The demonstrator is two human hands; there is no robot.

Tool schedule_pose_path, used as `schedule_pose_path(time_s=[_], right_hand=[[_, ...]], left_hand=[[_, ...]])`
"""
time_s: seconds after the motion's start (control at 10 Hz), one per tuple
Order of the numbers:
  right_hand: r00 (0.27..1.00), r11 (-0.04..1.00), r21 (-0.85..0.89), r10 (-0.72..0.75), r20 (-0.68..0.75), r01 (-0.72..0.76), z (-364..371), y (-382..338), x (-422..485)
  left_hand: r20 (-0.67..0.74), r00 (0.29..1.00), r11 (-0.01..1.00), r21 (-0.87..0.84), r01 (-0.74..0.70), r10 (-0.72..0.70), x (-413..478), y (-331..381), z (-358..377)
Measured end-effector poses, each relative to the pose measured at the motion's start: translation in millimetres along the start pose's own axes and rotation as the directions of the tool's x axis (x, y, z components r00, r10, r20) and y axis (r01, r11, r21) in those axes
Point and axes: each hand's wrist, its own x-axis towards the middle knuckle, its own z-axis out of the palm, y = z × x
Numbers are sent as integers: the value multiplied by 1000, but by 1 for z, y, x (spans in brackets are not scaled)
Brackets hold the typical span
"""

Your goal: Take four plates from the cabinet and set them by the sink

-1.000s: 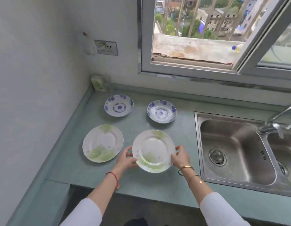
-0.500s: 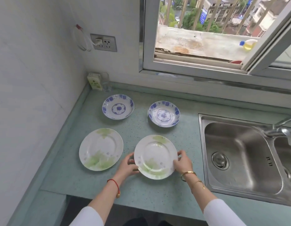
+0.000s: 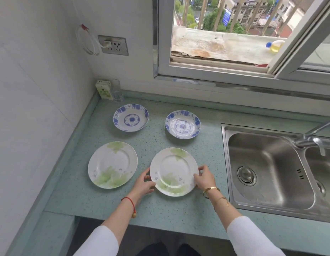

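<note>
Four plates lie on the green countertop (image 3: 179, 209) left of the steel sink (image 3: 267, 169). At the back are two blue-patterned plates, one on the left (image 3: 130, 117) and one on the right (image 3: 182, 124). In front lie two white plates with green leaves: one at the left (image 3: 112, 165), one near the sink (image 3: 174, 171). My left hand (image 3: 143, 183) grips the left rim of the near-sink plate and my right hand (image 3: 204, 177) grips its right rim. That plate rests flat on the counter.
A small carton (image 3: 104, 89) and a clear glass (image 3: 117, 90) stand in the back left corner under a wall socket (image 3: 113, 45). The faucet (image 3: 315, 137) reaches over the sink from the right. An open window (image 3: 225, 34) is above the counter.
The leaf-patterned plate between my hands has come down and now lies flat on the counter. Both hands stay on its rim. The camera has tilted up slightly.
</note>
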Motion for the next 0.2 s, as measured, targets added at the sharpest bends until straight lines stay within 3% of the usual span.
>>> schedule_pose_path(time_s=[0.1,0.2], right_hand=[[997,1000,20,-5,-72,7,-10,-1,-9],[989,975,191,-96,-115,117,-29,-20,-24]], left_hand=[[-131,990,992,121,-37,53,-9,2,-4],[-232,952,970,183,-159,200,-22,16,-9]])
